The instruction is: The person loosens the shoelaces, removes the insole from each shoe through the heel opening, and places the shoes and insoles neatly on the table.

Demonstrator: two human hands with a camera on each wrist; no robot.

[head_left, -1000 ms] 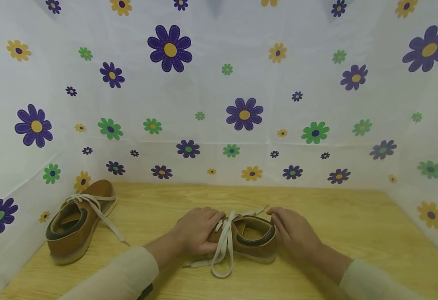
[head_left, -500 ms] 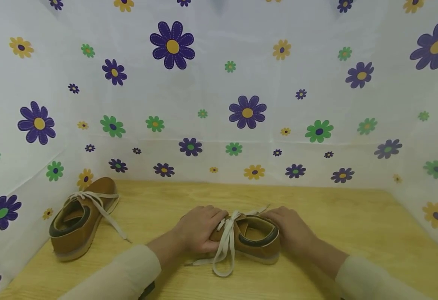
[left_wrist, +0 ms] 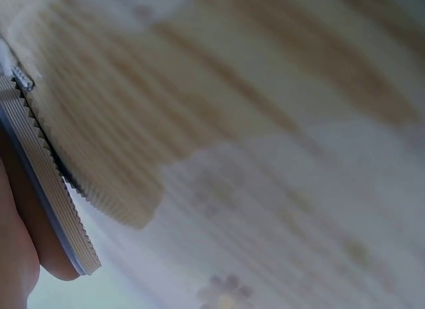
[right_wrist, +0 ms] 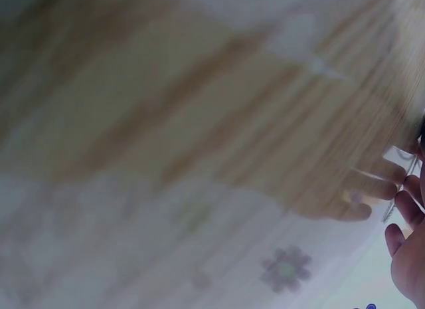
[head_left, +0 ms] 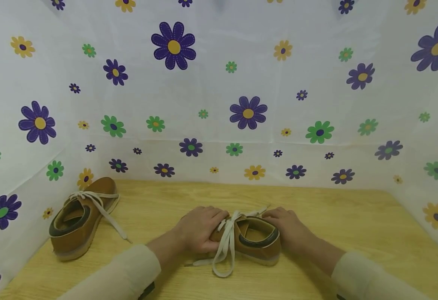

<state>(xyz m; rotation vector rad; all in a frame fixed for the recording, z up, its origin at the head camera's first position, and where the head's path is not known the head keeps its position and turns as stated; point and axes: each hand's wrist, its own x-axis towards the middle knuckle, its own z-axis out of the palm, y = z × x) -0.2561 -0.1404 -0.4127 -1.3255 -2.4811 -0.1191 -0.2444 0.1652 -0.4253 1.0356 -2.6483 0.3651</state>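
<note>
Mid-bench (head_left: 316,208), I steady the brown shoe (head_left: 254,241): left hand (head_left: 200,229) curled round its toe, right hand (head_left: 291,229) cupping the heel. Laces (head_left: 224,250) hang loose (untied, I judge); next, pinch both ends.

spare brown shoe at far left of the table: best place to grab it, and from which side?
Take the spare shoe across its heel collar, coming from above. It stands upright on its sole with the opening up and the heel toward the camera, so thumb and fingers can likely straddle the firm rim. Avoid the loose lace trailing over its right side onto the table; it would probably slip.
</note>
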